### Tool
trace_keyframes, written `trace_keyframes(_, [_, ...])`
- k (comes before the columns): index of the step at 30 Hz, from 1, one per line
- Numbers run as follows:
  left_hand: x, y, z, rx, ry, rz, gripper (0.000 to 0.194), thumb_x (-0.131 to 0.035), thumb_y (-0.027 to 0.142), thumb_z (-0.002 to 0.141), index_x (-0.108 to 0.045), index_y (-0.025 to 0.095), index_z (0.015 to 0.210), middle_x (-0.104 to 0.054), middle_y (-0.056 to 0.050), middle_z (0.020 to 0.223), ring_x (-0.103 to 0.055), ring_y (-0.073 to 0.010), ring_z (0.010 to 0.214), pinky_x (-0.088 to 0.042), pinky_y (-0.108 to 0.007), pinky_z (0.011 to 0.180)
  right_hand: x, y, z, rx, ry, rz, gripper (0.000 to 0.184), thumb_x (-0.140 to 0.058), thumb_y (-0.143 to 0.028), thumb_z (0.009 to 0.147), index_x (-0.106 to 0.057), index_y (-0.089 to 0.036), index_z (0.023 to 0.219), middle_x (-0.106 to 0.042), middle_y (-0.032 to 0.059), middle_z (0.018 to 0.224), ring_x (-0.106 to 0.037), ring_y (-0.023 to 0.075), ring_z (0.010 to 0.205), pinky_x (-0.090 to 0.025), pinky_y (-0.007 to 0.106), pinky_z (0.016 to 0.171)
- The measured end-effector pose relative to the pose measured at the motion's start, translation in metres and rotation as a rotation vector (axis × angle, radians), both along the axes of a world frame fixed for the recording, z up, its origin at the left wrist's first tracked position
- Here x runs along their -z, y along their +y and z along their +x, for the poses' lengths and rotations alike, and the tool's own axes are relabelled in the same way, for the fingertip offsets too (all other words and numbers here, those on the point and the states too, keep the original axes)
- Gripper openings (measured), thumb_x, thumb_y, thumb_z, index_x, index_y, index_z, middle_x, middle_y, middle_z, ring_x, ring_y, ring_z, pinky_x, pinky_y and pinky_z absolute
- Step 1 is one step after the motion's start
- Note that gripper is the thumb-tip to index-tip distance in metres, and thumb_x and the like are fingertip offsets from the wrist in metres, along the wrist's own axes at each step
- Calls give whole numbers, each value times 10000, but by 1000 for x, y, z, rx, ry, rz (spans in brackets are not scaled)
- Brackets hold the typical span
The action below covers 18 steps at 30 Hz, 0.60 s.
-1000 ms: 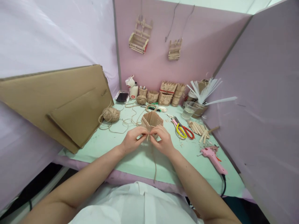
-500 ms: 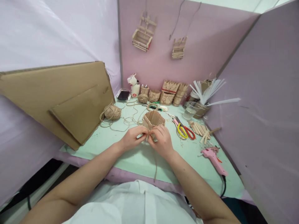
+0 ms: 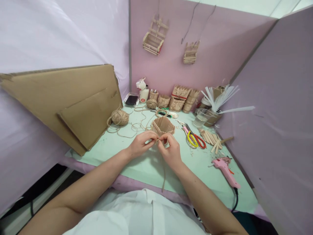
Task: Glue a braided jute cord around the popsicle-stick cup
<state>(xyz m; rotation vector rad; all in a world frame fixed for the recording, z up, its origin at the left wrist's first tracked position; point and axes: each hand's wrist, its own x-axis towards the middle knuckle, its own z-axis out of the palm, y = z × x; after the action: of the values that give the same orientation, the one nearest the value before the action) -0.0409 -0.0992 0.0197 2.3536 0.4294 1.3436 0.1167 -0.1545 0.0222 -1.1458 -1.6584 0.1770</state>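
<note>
A round basket of wooden sticks with a jagged rim (image 3: 163, 125) stands at the middle of the table, just beyond my hands. At its near side my left hand (image 3: 144, 142) is closed in a pinch on twine. My right hand (image 3: 170, 150) pinches the same twine, its fingertips almost touching the left ones. A loose end of the twine (image 3: 164, 176) hangs down below my right hand toward the table's front edge. The pinched part itself is mostly hidden by my fingers.
A ball of twine (image 3: 119, 117) lies left, by a cardboard sheet (image 3: 93, 98). To the right are scissors (image 3: 193, 138), wooden sticks (image 3: 209, 137), a pink glue gun (image 3: 225, 170) and a plastic cup (image 3: 201, 118). Finished stick baskets (image 3: 176, 103) line the back.
The view has shifted slightly, so everything sits a little further right. My fingertips still meet at the basket's near side; the right hand's fingers have turned a little.
</note>
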Motion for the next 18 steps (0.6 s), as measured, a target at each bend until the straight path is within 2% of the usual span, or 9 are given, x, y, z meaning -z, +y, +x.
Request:
trace_keyframes(4, [2, 1, -1, -16, 44, 54, 118, -492, 171, 868, -605, 173, 902, -633, -75, 906, -595, -150, 900, -495, -297, 812, 1, 1, 7, -31, -162, 142, 128, -544, -148, 796, -556, -226, 896, -585, 49, 860, -537, 186, 782, -446, 334, 708])
trace_keyframes(9, [3, 1, -2, -32, 81, 80, 126, -492, 185, 872, -609, 177, 918, -607, -75, 917, -586, -146, 884, -494, -283, 799, 3, 3, 9, -47, -256, 203, 141, -516, -100, 799, -555, -225, 851, -582, 52, 816, -539, 196, 804, -456, 340, 714])
trace_keyframes(14, [0, 0, -2, -7, 102, 79, 135, -476, 191, 881, -605, 172, 916, -611, -75, 894, -584, -145, 872, -493, -276, 793, 4, 2, 8, -42, -254, 138, 128, -499, -92, 782, -526, -215, 803, -562, 43, 792, -516, 193, 792, -434, 332, 713])
trace_keyframes(16, [0, -1, -1, 6, 117, 72, 130, -473, 186, 879, -601, 171, 897, -613, -74, 884, -582, -143, 860, -490, -270, 784, 5, 2, 6, -13, -159, 51, 105, -499, -112, 775, -504, -214, 755, -535, 21, 739, -496, 175, 724, -418, 310, 669])
trace_keyframes(18, [0, -2, 0, 12, 103, 63, 118, -476, 176, 873, -594, 170, 878, -616, -74, 884, -581, -142, 857, -488, -266, 781, 5, 1, 4, -1, 22, -83, 87, -497, -137, 769, -488, -212, 727, -504, -7, 682, -464, 147, 635, -399, 277, 597])
